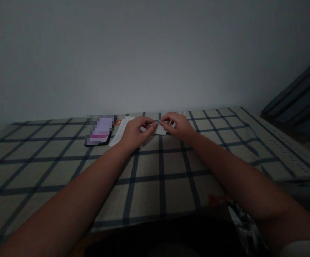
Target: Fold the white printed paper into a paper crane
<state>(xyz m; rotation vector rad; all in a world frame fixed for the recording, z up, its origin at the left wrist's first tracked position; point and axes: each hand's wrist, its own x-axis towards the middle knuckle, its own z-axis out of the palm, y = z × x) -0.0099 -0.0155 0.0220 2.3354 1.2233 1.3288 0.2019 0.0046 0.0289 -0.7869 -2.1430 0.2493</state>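
Note:
Between my two hands runs a thin, pale, stick-like piece point(155, 123), too small and dim to name. My left hand point(138, 130) pinches its left end between thumb and fingertips. The right end is pinched the same way by my right hand point(176, 125). Beneath and behind the fingers lies a small white paper point(160, 130), partly covered by the hands. A printed white sheet point(119, 132) rests just left of my left hand and goes partly under it.
Left of the sheet lies a phone point(100, 130) with its screen lit and blurred. An orange packet point(118, 122) shows behind it. A checked tablecloth point(149, 185) covers the table, which meets a plain wall point(155, 53). Dark folded fabric point(302, 89) hangs at the right.

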